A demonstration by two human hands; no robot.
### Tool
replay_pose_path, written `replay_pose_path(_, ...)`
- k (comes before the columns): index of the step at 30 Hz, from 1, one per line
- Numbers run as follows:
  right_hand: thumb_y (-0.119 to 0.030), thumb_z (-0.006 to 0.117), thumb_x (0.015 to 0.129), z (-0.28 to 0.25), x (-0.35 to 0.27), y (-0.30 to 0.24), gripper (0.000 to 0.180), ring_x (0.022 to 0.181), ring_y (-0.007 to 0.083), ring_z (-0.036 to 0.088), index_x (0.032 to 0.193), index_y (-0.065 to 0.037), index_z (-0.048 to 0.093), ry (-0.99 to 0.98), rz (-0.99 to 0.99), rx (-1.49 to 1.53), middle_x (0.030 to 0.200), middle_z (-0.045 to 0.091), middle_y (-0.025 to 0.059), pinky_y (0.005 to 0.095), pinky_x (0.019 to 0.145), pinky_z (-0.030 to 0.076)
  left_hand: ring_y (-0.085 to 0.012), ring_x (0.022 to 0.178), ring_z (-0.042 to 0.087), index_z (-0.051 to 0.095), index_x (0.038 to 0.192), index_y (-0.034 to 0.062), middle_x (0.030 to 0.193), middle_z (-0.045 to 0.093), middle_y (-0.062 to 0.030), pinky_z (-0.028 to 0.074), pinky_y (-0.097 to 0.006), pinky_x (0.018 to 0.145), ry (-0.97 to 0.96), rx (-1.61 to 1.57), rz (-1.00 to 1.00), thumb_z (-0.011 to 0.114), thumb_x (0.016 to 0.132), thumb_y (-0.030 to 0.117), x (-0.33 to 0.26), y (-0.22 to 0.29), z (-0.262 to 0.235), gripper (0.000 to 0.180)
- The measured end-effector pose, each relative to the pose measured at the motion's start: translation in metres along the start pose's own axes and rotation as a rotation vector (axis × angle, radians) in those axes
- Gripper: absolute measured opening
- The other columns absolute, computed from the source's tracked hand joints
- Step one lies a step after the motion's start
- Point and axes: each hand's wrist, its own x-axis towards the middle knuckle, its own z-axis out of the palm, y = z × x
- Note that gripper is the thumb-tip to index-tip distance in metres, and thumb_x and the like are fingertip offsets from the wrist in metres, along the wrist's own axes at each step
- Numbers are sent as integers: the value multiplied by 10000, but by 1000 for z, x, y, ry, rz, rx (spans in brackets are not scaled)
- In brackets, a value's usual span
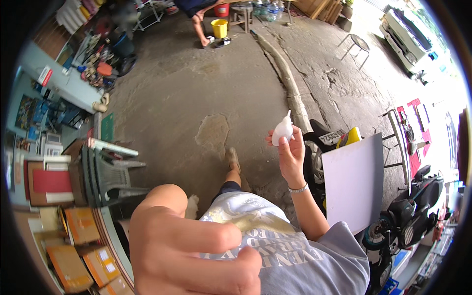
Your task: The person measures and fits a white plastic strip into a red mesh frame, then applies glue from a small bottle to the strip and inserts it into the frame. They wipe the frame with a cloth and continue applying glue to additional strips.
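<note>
Head view – right hand: the right hand (291,152) is up at about 2 o'clock from the picture's middle, with a thin bracelet (298,188) on the wrist. The fingers are clamped round a small white pointed lump (282,132).
Head view – white lump: it is in the fingertips with its tip up, held clear of the body and above the concrete floor (196,88) – seemingly raised so that it can be looked at.
Head view – left hand: the left hand (191,246) is at 6 o'clock, very near the lens, with its fingers curled toward the thumb. Nothing shows in it, and I cannot tell whether it grips anything.
Head view – around: a white board (353,182) leans at 3 o'clock, just beside the raised forearm. Parked motorbikes (408,216) are behind it. Stacked grey plastic chairs (110,172) are at 9 o'clock and cardboard boxes (78,246) at 8 o'clock.
Head view – far off: a yellow bucket (219,27) and another person's legs (199,24) are at 12 o'clock, and a white car (408,37) at 1 o'clock.
Head view – in the way: the near hand hides part of the lap – the board crowds the right side.
</note>
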Motion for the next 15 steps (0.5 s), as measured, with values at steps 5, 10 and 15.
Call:
replay_pose_path(5, -197, 622, 989, -37, 112, 26, 342, 968, 188, 662, 1246, -19, 481, 136, 9, -95, 1089, 664, 127, 320, 844, 515, -183, 712, 621, 568, 884, 64, 741, 577, -41, 430, -294, 589, -144, 241, 288, 592, 811, 128, 27, -180, -29, 100)
replay_pose_path(10, -179, 618, 990, -80, 193, 37, 327, 948, 171, 641, 1246, -21, 491, 415, -25, -92, 1082, 649, 116, 307, 806, 511, -204, 697, 558, 508, 992, 97, 785, 566, -41, 392, -387, 624, -85, 152, 257, 613, 925, 322, 36, -326, -67, 257)
replay_pose_path(15, -189, 579, 1009, -133, 264, 28, 302, 958, 185, 636, 1248, -36, 477, 660, -98, -102, 1125, 644, 135, 333, 819, 504, -224, 557, 571, 588, 946, 43, 709, 615, -63, 402, -336, 496, -105, -142, 25, 688, 910, 310, 60, -496, 12, 287)
